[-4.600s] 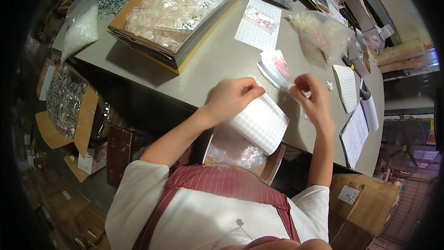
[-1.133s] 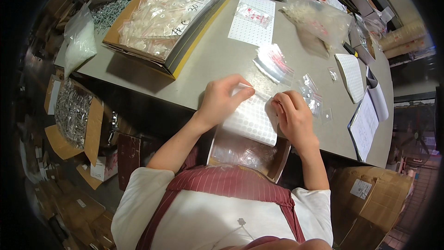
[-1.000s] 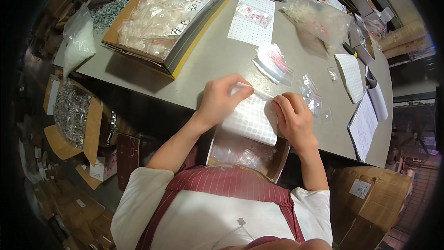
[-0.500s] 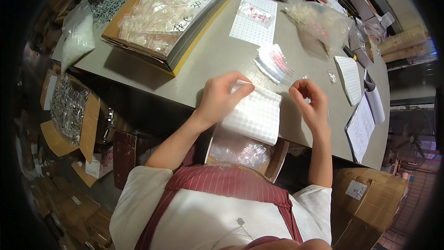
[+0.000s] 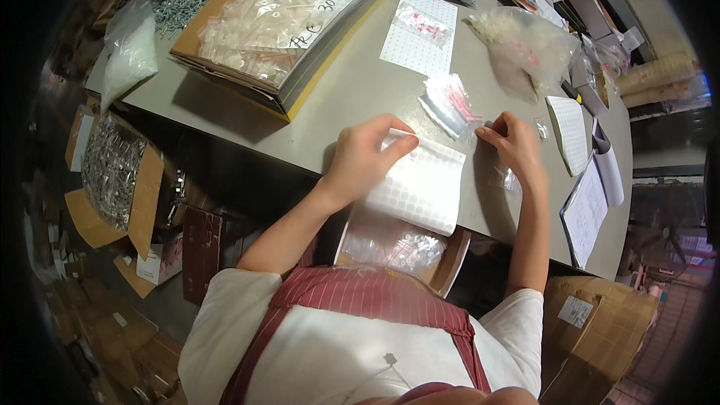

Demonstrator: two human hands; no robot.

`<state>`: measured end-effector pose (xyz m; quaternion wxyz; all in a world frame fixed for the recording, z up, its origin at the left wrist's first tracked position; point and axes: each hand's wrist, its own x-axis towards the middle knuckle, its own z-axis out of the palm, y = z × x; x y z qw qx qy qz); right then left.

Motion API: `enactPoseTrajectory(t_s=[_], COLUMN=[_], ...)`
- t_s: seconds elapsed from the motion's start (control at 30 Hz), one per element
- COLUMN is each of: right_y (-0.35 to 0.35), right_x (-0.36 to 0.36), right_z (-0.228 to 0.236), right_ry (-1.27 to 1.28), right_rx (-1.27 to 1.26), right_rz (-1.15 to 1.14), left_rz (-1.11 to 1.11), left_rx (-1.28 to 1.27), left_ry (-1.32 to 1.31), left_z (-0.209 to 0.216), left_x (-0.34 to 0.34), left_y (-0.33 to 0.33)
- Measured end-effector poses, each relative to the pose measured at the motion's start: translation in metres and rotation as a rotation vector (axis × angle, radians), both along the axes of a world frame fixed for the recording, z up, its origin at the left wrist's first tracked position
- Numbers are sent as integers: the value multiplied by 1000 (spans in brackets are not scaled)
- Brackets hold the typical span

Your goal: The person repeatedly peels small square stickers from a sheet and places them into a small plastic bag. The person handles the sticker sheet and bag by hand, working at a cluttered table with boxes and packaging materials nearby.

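Observation:
My left hand [image 5: 367,151] grips the top left corner of a white sheet of round stickers [image 5: 420,184], thumb on top. The sheet's lower part hangs over the table's front edge, above an open drawer holding clear plastic bags [image 5: 397,247]. My right hand [image 5: 517,151] has thumb and forefinger pinched together by the corner of a fanned stack of small clear bags with red print [image 5: 450,105]. Whether a bag is between those fingertips is too small to tell. Just below this hand a small clear bag [image 5: 506,178] lies on the table.
A large carton of small filled bags [image 5: 281,19] stands at the back left. Another dotted sheet [image 5: 420,30], a big clear bag of pale parts [image 5: 525,45] and a clipboard [image 5: 586,214] lie farther back and right. A carton of metal parts [image 5: 112,172] is at lower left.
My right hand has moved up, and its fingertips have come together at the bag stack's corner. The small clear bag below it now shows more. My left hand keeps its hold on the sheet.

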<state>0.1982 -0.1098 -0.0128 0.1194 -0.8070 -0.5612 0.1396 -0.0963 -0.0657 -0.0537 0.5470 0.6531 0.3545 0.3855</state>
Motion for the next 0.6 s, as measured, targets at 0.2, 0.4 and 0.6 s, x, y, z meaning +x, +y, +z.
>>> enactPoseTrajectory(t_s=[0.2,0.4,0.6], right_y=[-37,-54,-62], right_x=[-14,-51,-51], right_z=[6,12,5], right_ry=[557,571,461], right_rx=[209,220,304], right_rz=[156,286,312], left_rz=[-2,-37,-87], left_rx=[13,-50,-84], left_ry=[-47,-57,-38], left_z=[-7,-1,4], left_x=[3,-1,-3], left_y=[0,1,2])
